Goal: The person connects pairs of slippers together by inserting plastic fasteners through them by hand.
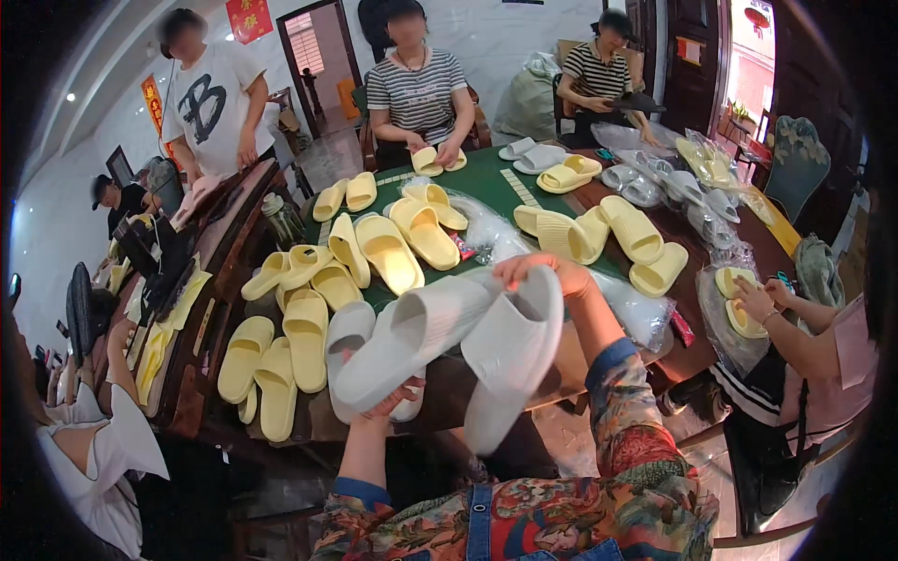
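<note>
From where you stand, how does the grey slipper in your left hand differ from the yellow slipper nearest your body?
Colour: the grey slipper is pale grey; the yellow slipper is soft yellow.
Support: the left hand holds the grey one; no hand touches the yellow one.
Angle: the grey one slants across the view; the yellow one points roughly toward the body.
Both have one wide band.

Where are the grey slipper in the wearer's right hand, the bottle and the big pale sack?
Grey slipper (508, 344): head view, on its strap.
Bottle (282, 224): head view, on its body.
Sack (528, 101): head view, on its front.
</note>
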Available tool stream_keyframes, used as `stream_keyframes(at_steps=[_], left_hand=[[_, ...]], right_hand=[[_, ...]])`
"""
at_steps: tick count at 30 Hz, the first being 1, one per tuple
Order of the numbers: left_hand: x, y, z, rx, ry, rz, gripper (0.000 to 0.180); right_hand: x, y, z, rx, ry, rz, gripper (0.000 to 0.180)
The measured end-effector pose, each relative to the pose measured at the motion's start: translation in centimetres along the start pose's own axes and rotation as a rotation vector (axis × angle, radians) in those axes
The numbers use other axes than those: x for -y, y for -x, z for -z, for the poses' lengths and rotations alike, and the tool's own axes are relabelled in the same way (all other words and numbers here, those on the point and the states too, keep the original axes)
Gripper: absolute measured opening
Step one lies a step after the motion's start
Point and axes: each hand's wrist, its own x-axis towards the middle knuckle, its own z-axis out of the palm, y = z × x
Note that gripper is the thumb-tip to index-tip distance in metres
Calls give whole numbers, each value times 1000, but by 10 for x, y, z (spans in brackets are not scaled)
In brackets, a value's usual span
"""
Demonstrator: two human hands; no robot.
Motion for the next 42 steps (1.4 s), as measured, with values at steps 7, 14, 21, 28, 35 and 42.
stream_keyframes(at_steps=[7, 14, 21, 28, 35, 42], left_hand=[[44, 1, -4, -728, -759, 365, 72], [108, 13, 3, -741, -1156, 127, 58], [105, 26, -31, -614, -1862, -2, 52], [103, 7, -43, -480, -1967, -130, 44], [81, -66, -9, -293, -2163, -410, 46], [76, -110, 50, -453, -2010, 46, 52]], right_hand=[[-43, 80, -31, -1251, -444, -347, 51], [-26, 85, -84, -985, 561, -638, 59], [118, 16, -112, -1095, 716, 674, 46], [98, 9, -114, -814, 1145, 59, 22], [-16, 10, -47, -702, 1075, -638, 27], [-101, 8, -11, -67, 987, -920, 31]])
